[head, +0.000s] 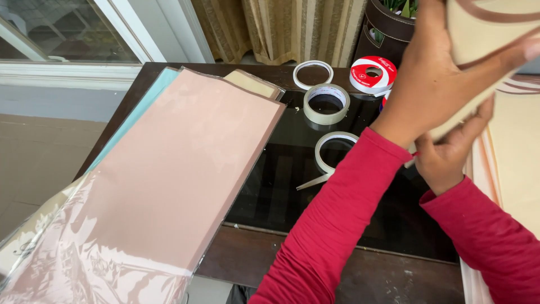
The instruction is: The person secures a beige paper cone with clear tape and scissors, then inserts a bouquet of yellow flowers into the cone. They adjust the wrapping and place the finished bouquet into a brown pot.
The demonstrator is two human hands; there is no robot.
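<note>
Both my hands are raised at the upper right over a dark glass-topped table point(292, 186). My left hand point(436, 79) grips the side of a cream paper-covered object with brown curved stripes point(489, 28), thumb across its front. My right hand point(447, 157) is under the same object, fingers curled against its lower edge. Both sleeves are red. Whether the object is a box or folded paper cannot be told. More cream striped paper point(520, 152) lies along the table's right edge.
A long pink sheet in clear plastic point(169, 180) lies on the left over a teal sheet point(140, 107) and a cream one point(253, 83). Several tape rolls sit mid-table: clear point(326, 104), white point(334, 149), thin white point(313, 74), red-and-white point(372, 74). A dark planter point(385, 25) stands behind.
</note>
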